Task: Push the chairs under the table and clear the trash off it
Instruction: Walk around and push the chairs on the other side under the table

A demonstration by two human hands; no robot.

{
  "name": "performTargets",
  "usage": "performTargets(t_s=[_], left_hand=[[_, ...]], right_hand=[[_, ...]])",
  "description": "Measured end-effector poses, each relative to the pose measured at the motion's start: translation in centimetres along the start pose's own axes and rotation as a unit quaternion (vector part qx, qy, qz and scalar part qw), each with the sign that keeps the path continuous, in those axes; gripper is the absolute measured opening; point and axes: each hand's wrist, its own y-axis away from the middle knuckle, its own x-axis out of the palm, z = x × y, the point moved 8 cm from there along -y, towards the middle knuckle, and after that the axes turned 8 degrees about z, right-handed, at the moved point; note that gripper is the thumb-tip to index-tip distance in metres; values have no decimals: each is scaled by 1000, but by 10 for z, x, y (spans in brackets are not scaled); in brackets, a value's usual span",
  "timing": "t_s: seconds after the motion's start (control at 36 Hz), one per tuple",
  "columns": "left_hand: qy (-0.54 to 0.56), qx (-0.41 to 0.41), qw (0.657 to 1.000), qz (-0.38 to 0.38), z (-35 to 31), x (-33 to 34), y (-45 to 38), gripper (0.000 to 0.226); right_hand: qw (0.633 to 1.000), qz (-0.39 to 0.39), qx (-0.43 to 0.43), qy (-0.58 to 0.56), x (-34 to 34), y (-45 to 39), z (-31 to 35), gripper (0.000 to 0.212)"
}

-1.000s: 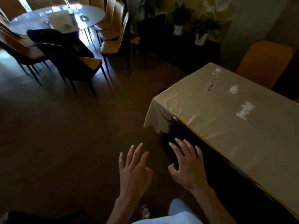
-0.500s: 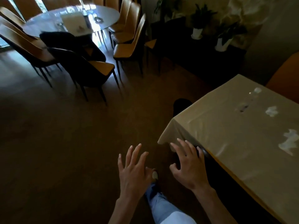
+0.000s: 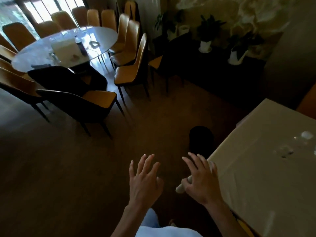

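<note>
A table with a beige cloth fills the right side. Small bits of white trash and a clear wrapper lie on it near the right edge of view. My right hand hovers at the table's near corner, fingers spread, holding nothing. My left hand is open over the floor, a little to its left. An orange chair shows partly behind the table at the far right. A dark round bin stands on the floor beside the table's corner.
A round glass table with a white box stands at the back left, ringed by several orange and dark chairs. A dark sideboard with potted plants lines the far wall. Brown floor lies between.
The view has swung left: the beige table has slid to the right and most of the trash has left the frame. The dark bin has come into sight. Both hands stay open.
</note>
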Motion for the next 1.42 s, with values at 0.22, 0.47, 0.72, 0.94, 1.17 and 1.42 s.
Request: performTargets(t_s=[0.22,0.47,0.72,0.94,1.17,1.42], left_hand=[[-1,24,1000,5,18,-11,-127,44],[23,104,994,24,35,-49,-305,49],[15,165,986,25,54,-97,-474,49],[33,202,978,43,35,-114,-573,46],[14,247,968,47,-15,-115,-687,52],[-29,298,948,106,-128,-119,-840,47]], right_hand=[[999,-3,41,8,-17,-115,-9,63],[996,-1,95,2,-47,-289,-12,67],[987,-3,157,-15,-102,-424,-13,66],[977,-5,209,-33,-126,-499,-45,66],[965,-11,258,-43,-156,-584,-117,67],[946,-35,315,-64,-224,-676,-249,68]])
